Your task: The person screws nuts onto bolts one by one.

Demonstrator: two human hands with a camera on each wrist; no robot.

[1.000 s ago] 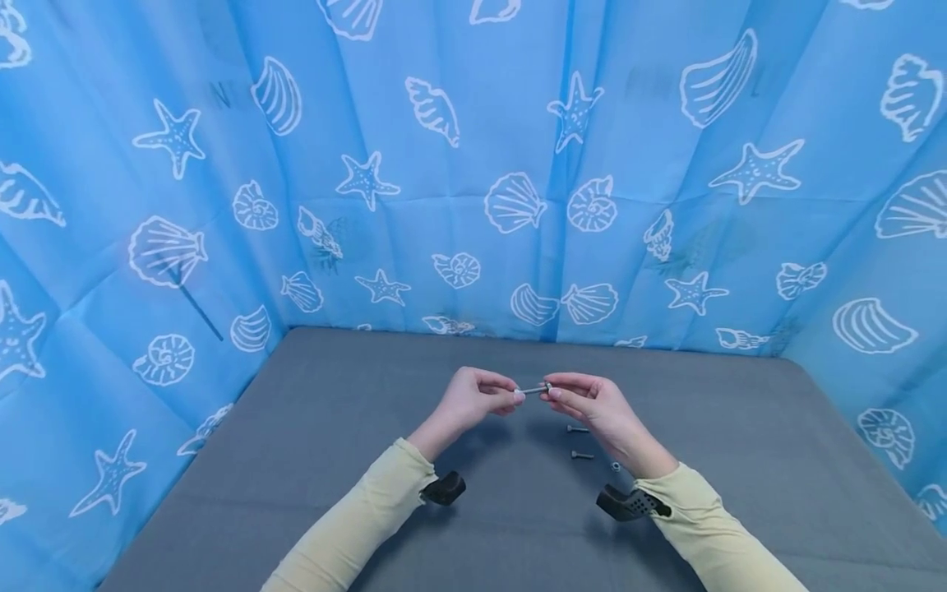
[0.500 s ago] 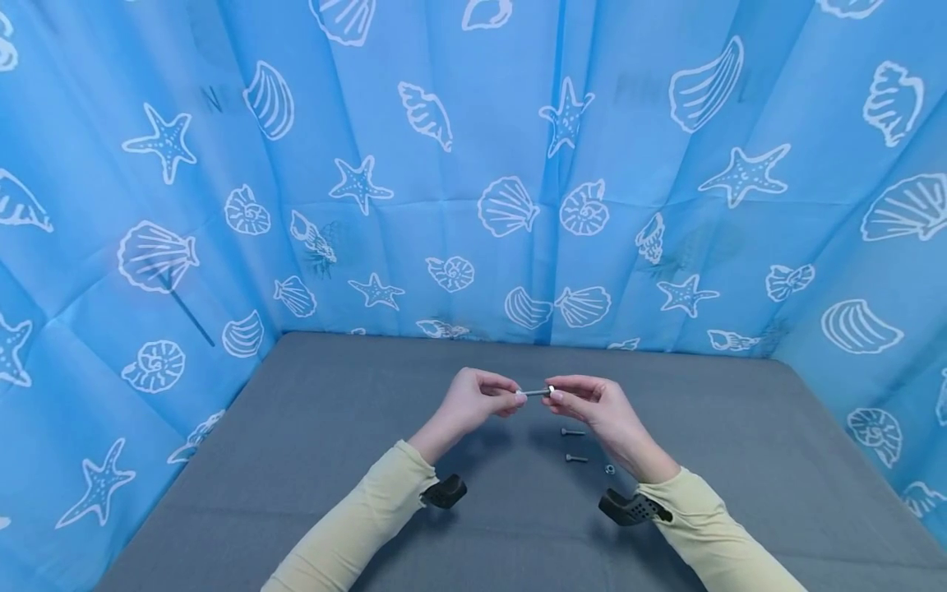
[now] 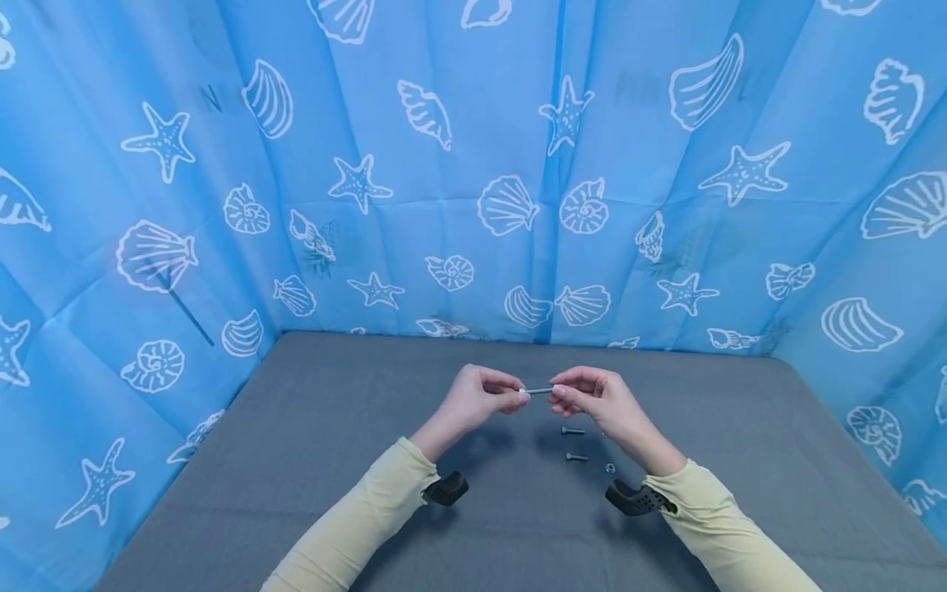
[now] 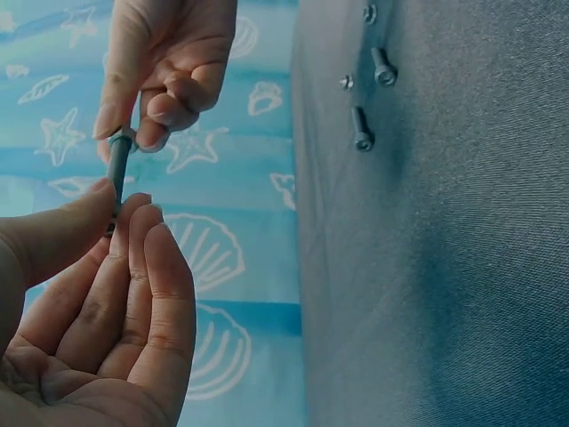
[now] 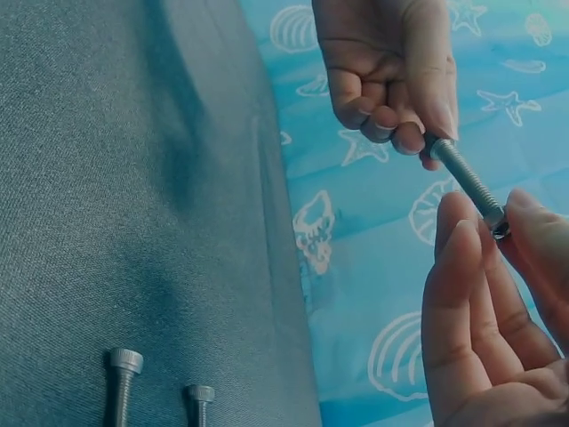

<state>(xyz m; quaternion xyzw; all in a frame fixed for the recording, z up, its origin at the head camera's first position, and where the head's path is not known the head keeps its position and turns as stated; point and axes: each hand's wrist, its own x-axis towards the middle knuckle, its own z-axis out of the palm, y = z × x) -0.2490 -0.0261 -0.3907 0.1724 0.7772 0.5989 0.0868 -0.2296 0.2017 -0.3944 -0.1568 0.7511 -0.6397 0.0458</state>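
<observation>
A threaded metal bolt [image 3: 540, 391] is held level above the table between both hands. My left hand [image 3: 479, 399] pinches its head end between thumb and fingers, largely covering the head. At the other end, my right hand [image 3: 598, 403] pinches a hex nut [image 5: 496, 221] sitting on the bolt's tip. In the left wrist view the nut [image 4: 124, 136] shows at the right thumb, with the bare shank [image 4: 117, 173] running down to the left fingertips.
Two socket-head bolts [image 3: 573, 431] lie on the grey cloth-covered table [image 3: 355, 493] below the hands. A loose nut [image 3: 610, 468] is beside them, and another nut [image 4: 347, 82] shows in the left wrist view. Behind hangs a blue shell-print curtain [image 3: 459, 222].
The right hand's fingers have shifted round the nut and the wrist has moved slightly right, revealing part of a second loose nut. The left hand keeps its pinch almost unmoved.
</observation>
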